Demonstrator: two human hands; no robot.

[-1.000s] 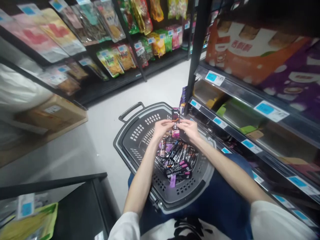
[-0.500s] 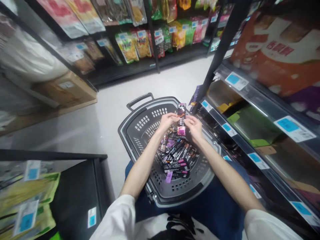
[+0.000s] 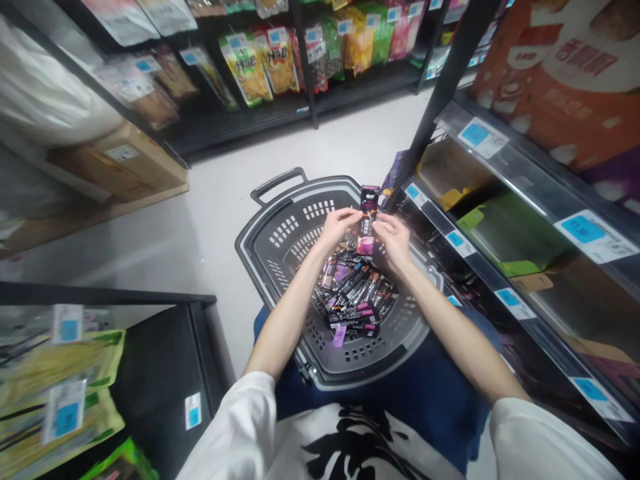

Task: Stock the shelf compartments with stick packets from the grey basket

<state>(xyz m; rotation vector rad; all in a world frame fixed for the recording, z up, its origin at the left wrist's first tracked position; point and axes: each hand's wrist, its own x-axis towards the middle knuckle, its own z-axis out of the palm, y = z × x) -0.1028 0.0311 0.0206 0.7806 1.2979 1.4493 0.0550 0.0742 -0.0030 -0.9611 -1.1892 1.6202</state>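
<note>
A grey shopping basket (image 3: 280,230) rests on my lap, with its black handle at the far side. In it lies a pile of several thin black, purple and pink stick sachets (image 3: 353,300). Above the pile I hold a small upright bundle of sachets (image 3: 369,220) between both hands. My left hand (image 3: 337,225) pinches its left edge. My right hand (image 3: 393,237) grips its right side, fingers curled.
A shelf unit (image 3: 500,220) with blue price tags and boxed goods runs along my right. Snack bags (image 3: 260,63) hang on racks across the aisle. A cardboard box (image 3: 135,163) sits on a low shelf at left. A black shelf (image 3: 150,360) with green packets is near my left knee.
Both hands keep hold of the sachet bundle over the basket, lifting it slightly. The view has tilted down and shifted a little, so the basket sits higher in the picture.
</note>
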